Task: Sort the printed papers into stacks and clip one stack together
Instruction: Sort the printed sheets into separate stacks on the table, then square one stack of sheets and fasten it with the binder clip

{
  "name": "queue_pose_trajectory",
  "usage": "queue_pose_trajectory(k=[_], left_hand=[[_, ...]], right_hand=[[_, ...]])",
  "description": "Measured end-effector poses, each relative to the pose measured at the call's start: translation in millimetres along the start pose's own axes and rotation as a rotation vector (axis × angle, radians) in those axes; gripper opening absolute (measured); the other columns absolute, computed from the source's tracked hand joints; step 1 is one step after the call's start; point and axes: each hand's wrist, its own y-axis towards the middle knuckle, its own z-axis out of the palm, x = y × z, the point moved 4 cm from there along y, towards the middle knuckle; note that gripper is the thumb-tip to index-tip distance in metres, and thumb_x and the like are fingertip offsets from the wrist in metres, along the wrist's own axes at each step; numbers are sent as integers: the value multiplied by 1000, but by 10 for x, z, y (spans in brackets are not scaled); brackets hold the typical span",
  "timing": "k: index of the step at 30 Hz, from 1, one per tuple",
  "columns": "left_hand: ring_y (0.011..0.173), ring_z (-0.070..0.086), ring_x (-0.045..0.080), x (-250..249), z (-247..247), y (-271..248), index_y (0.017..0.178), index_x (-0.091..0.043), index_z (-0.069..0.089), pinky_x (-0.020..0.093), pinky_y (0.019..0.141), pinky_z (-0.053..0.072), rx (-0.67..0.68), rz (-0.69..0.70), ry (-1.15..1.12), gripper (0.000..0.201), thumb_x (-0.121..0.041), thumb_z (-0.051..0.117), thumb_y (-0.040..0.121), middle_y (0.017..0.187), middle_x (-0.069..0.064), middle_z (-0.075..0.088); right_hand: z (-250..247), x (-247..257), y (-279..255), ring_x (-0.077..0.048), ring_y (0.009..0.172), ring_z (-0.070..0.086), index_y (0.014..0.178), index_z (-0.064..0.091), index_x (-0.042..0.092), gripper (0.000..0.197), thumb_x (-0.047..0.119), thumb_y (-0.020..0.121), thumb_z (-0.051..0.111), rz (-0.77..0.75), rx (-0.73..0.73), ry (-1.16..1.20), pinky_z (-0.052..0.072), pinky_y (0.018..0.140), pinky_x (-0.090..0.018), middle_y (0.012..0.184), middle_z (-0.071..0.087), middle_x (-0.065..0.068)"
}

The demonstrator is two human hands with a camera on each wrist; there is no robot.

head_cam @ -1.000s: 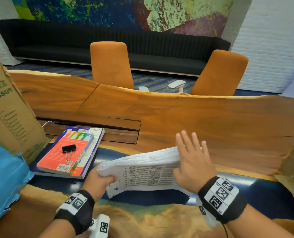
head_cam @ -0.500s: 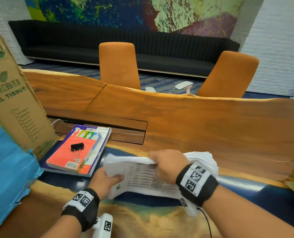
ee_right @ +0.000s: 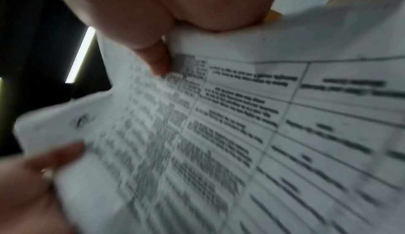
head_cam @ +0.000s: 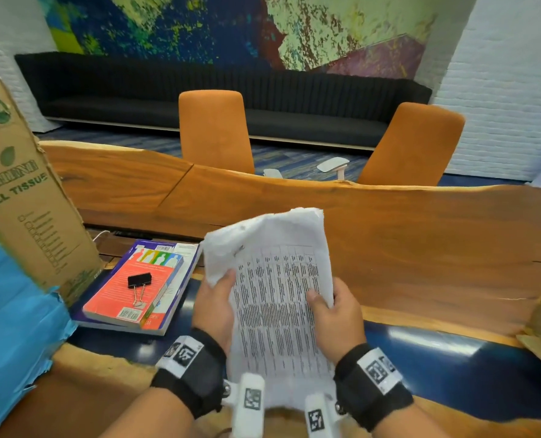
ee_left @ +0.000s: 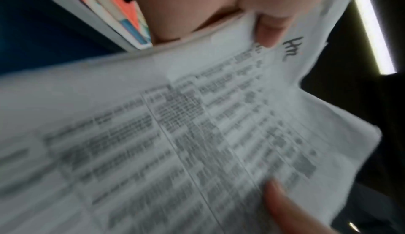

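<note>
Papers (head_cam: 275,298) now lifted upright off the worktop — left hand (head_cam: 215,306) and right hand (head_cam: 337,314) both grasping them — ready to square up.

**Office lounge with a live-edge meeting bench**

A long live-edge wooden bench (head_cam: 389,235) faces two orange upholstered chairs (head_cam: 215,131), a black sofa (head_cam: 262,99) running along the wall and a colourful abstract mural (head_cam: 231,26) above it. White-painted brick walls (head_cam: 499,90) and patterned blue carpet (head_cam: 294,159) suggest a meeting area.
</note>
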Motion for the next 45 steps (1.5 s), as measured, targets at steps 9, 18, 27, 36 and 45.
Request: queue_pose_trajectory(k=[9,18,27,36,45], left_hand=[[111,63,30,-330,200,-140,118,-22,56,46,92,54,209,272,142,65,-27,73,55,119,14,65],[110,62,39,-432,232,-141,121,-4,59,55,91,50,181,311,6,57,-27,65,69,117,25,63],[109,63,33,-87,125,-32,116,-10,65,54,100,43,57,66,116,49,-29,54,71,111,15,71],[83,70,37,501,-194,108,90,-1,69,47,84,54,-12,-363,330,34,-31,61,76,89,17,74],[123,55,29,1105,-608,-35,130,0,56,32,103,43,127,-362,1231,36,-12,37,101,135,15,57]], right_hand=[[-227,328,3,3,70,63,101,52,23,35,-4,82,63,-195,-176,236,51,58,-16,87,63,2],[-273,579,30,-6,82,64,102,59,24,20,12,87,51,-431,-194,354,50,71,-16,89,68,15],[-162,56,0,1,77,61,97,55,32,36,-4,96,50,-190,-159,170,48,63,-13,86,67,10],[-103,-872,47,-28,97,66,111,62,19,26,5,93,52,475,39,113,53,88,-44,103,70,-5],[7,-1429,-150,-31,98,63,118,54,5,30,14,90,51,669,169,-441,54,85,-41,117,62,-13]])
